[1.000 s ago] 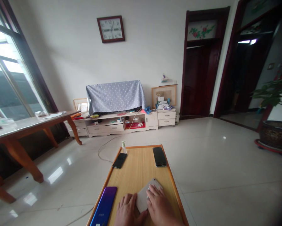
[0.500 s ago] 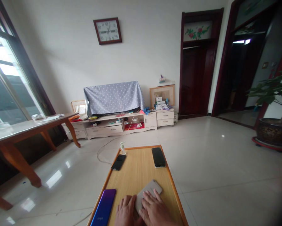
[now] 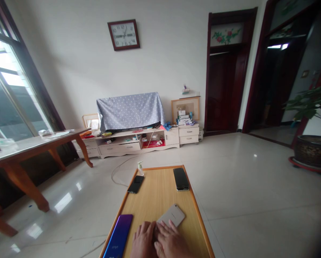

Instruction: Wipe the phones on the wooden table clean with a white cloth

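Observation:
A pale silver smartphone lies back up and slantwise on the small wooden table. My left hand is at its lower left edge, fingers together and bent down over it; the thumb is hidden. Across the lower part of the same phone rests my right hand, palm down with its fingers stretched out. The phone's near end is hidden under the hands. To the left of my left hand is a purple-blue smartphone, back up.
Two dark smartphones lie farther back, one at the left and one at the right. A pump bottle stands at the far left corner. Beyond the floor are a white cabinet, a wooden table and a potted plant.
My right hand has slid down and slightly left along the silver smartphone, baring more of its upper back. My left hand stays by the edge. The view has shifted slightly.

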